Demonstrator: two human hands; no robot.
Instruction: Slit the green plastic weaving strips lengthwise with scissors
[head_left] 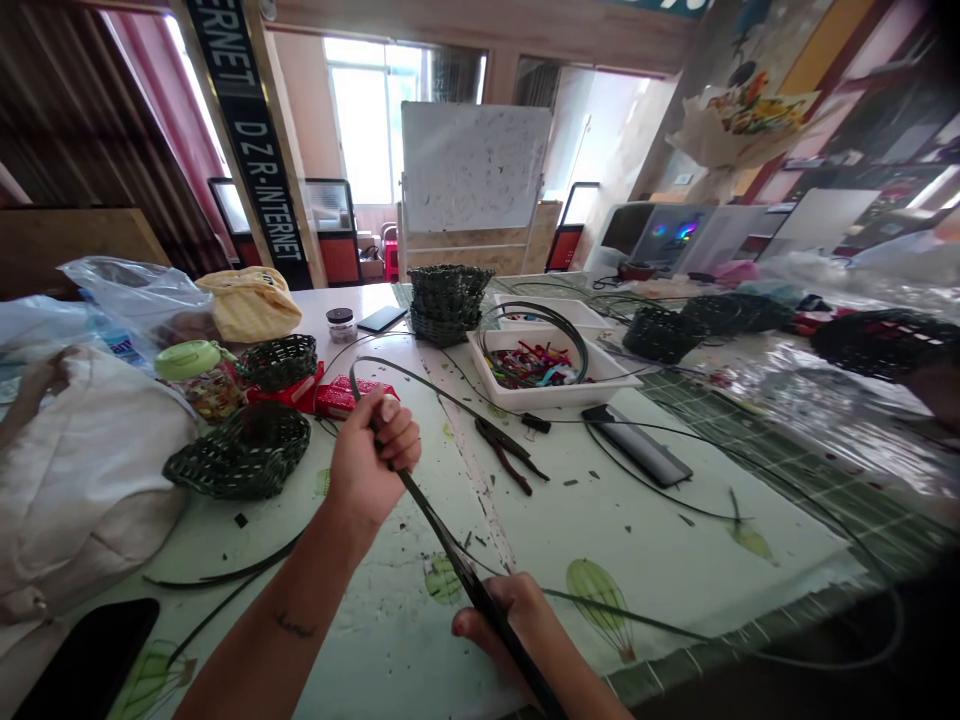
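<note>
My left hand (375, 455) is closed around a long dark green weaving strip (424, 505), whose far end curls over above my fist. Nearer to me, my right hand (514, 610) grips the lower, wider-looking stretch of the same strip, with thumb and fingers closed on it. Between the hands the strip runs taut and slanting, and it seems to part into thin layers near the right hand. A thinner strand (630, 610) trails off to the right in a big loop. Pliers (510, 450) lie on the table beyond my hands.
Small woven baskets (244, 450) stand at left, with a basket stack (446, 305) at the back. A white tray (555, 390) holds colourful bits and coiled strips. A grey oblong object (637, 445), a binder clip (535, 424), a phone (94, 660) and a bag (97, 450) lie around.
</note>
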